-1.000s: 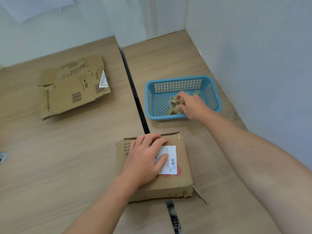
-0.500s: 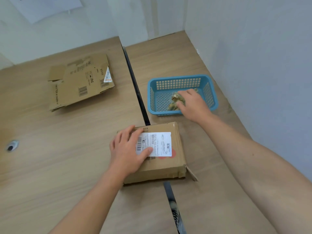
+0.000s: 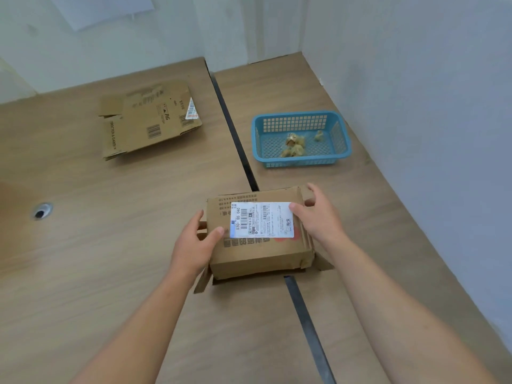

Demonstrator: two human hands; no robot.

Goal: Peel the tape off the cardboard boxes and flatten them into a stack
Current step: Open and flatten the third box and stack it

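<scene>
A small brown cardboard box [image 3: 257, 250] with a white shipping label on top sits over the dark seam between two tables. Loose flaps stick out below it at both sides. My left hand [image 3: 195, 242] grips its left end, thumb on top. My right hand [image 3: 318, 214] grips its right end, thumb on the label. A flattened cardboard box [image 3: 149, 120] with barcodes lies flat at the far left. A blue plastic basket [image 3: 340, 134] at the far right holds several crumpled wads of brown tape [image 3: 293, 146].
Two wooden tables [image 3: 110, 245] meet at a dark gap [image 3: 235, 134] running away from me. A white wall [image 3: 415, 106] borders the right table closely. A round cable hole [image 3: 41, 212] is in the left table.
My right hand left the basket, with the tape wads staying in it, and came back to the box's right end. My left hand shifted from the box top to its left end.
</scene>
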